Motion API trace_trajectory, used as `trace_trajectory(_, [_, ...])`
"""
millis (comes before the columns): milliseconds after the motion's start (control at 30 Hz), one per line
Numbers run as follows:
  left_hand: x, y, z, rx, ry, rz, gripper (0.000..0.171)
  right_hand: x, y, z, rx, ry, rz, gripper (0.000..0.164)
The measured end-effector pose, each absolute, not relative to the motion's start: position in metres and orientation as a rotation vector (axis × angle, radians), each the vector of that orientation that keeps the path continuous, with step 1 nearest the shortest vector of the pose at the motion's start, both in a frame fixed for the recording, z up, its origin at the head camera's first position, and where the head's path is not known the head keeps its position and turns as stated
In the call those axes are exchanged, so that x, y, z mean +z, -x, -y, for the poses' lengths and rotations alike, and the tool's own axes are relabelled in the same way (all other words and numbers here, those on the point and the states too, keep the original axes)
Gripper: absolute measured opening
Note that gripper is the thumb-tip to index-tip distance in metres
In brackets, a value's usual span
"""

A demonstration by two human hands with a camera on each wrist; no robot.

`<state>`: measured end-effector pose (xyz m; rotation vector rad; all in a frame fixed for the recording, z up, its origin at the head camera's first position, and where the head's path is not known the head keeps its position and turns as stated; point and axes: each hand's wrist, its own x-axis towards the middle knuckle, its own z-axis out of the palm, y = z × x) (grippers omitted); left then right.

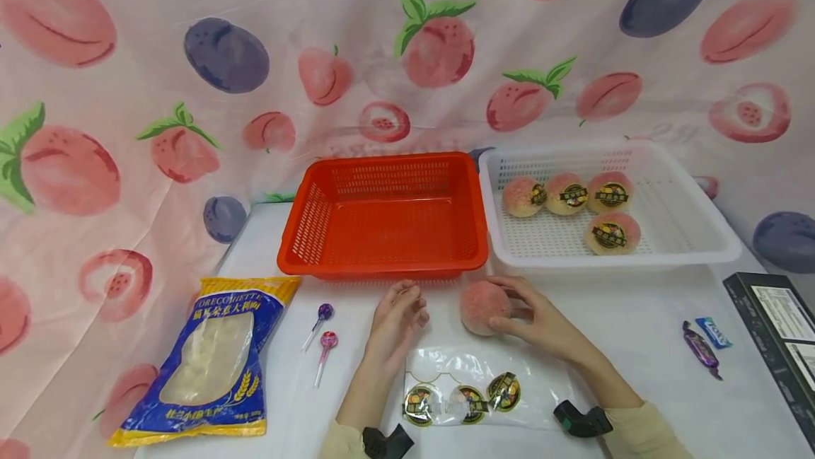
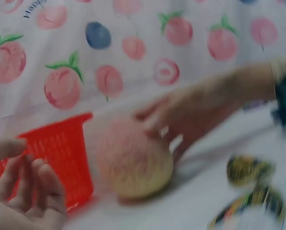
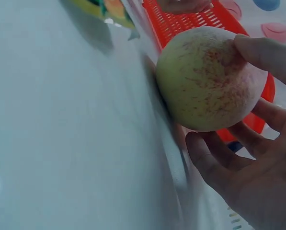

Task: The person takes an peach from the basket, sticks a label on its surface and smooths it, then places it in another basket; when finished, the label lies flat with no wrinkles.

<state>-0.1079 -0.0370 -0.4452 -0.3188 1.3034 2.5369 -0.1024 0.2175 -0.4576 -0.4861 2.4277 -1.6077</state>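
Observation:
My right hand [image 1: 535, 314] grips a pink and pale-yellow peach [image 1: 485, 308] from its right side, with thumb and fingers around it. The peach, just in front of the red basket, shows no label in any view. My left hand [image 1: 396, 321] is a little to the left of the peach, fingers loosely bent and holding nothing. In the left wrist view, the peach [image 2: 133, 160] looks blurred. Below both hands lies a clear plastic sheet [image 1: 541, 381] bearing round black-and-gold stickers [image 1: 504, 392].
Behind the hands stands a red basket [image 1: 382, 271]. Several labelled peaches [image 1: 610, 233] sit in a white basket [image 1: 675, 257] to its right. A blue pasta bag [image 1: 210, 360] and two lollipops [image 1: 327, 340] lie left; wrapped candies [image 1: 700, 351] and a black box [image 1: 773, 346] lie right.

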Motion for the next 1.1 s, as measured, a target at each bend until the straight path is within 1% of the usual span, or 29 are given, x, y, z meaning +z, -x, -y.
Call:
trace_trajectory(100, [-0.454, 0.105, 0.041, 2.186, 0.092, -1.764, 0.026, -0.457, 0.1, -0.218, -1.579, 0.481, -2.436, 0.063])
trace_trajectory(200, [-0.457, 0.108, 0.045, 1.805, -0.191, -2.161, 0.024, -0.455, 0.099, -0.219, -1.559, 0.481, -2.446, 0.061])
trace_trajectory(300, [-0.457, 0.108, 0.046, 1.431, -0.452, -2.357, 0.019, -0.453, 0.097, -0.223, -1.558, 0.47, -2.436, 0.059])
trace_trajectory(367, [-0.456, 0.106, 0.043, 1.229, -0.556, -2.402, 0.019, -0.45, 0.095, -0.229, -1.593, 0.441, -2.411, 0.057])
trace_trajectory(433, [-0.454, 0.104, 0.04, 1.084, -0.597, -2.446, 0.021, -0.449, 0.093, -0.238, -1.637, 0.42, -2.388, 0.051])
trace_trajectory(533, [-0.451, 0.101, 0.035, 0.954, -0.611, -2.521, 0.024, -0.446, 0.088, -0.252, -1.639, 0.401, -2.333, 0.037])
trace_trajectory(633, [-0.451, 0.099, 0.032, 0.873, -0.624, -2.582, 0.029, -0.443, 0.077, -0.254, -1.49, 0.463, -2.3, 0.027])
trace_trajectory(733, [-0.451, 0.097, 0.03, 0.806, -0.64, -2.627, 0.033, -0.442, 0.062, -0.243, -1.286, 0.618, -2.32, 0.028])
trace_trajectory(867, [-0.45, 0.095, 0.027, 0.771, -0.639, -2.669, 0.034, -0.442, 0.045, -0.223, -0.998, 0.73, -2.464, 0.039])
trace_trajectory(1000, [-0.45, 0.093, 0.025, 0.765, -0.632, -2.688, 0.034, -0.446, 0.039, -0.216, -0.836, 0.751, -2.559, 0.031])
trace_trajectory(1100, [-0.45, 0.094, 0.024, 0.772, -0.647, -2.686, 0.034, -0.448, 0.041, -0.221, -0.923, 0.776, -2.535, 0.025])
